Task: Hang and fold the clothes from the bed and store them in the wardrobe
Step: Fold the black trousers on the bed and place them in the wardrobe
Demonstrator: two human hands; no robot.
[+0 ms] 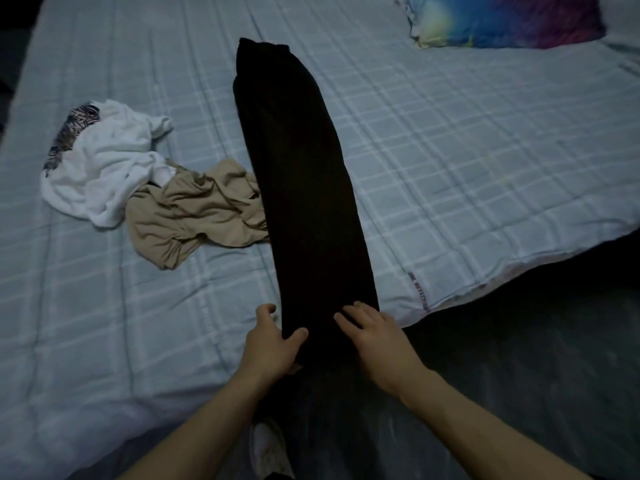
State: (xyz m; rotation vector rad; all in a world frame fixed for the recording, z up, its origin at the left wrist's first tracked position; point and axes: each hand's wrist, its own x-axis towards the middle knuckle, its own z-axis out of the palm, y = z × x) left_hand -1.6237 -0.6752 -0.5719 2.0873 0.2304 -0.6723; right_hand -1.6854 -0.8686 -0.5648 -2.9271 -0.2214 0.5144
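A long black garment (304,188), folded lengthwise into a narrow strip that looks like trousers, lies stretched across the bed (450,140), running straight away from the person's hands toward the far side of the mattress. Its near end sits at the bed's edge, right between the two hands. The left hand (273,344) grips the strip's left edge there, thumb pressed on top of the dark cloth and the fingers curled around the side, so it is partly closed on the fabric. The right hand (372,337) lies flat and open on the strip's right side, fingers spread and pointing forward, pressing rather than gripping. Beyond the left hand and off to its left, a crumpled beige garment (194,216) touches the black strip's edge, and a rumpled white garment (110,161) with a dark patterned patch lies against the beige one, further out to the left. Far ahead of the right hand and out to its right, a bright multicoloured pillow (502,20) rests near the bed's far corner. The bed cover is pale blue with a checked pattern. Below the hands, between the forearms, a light shoe (268,448) shows on the dark floor (519,393).
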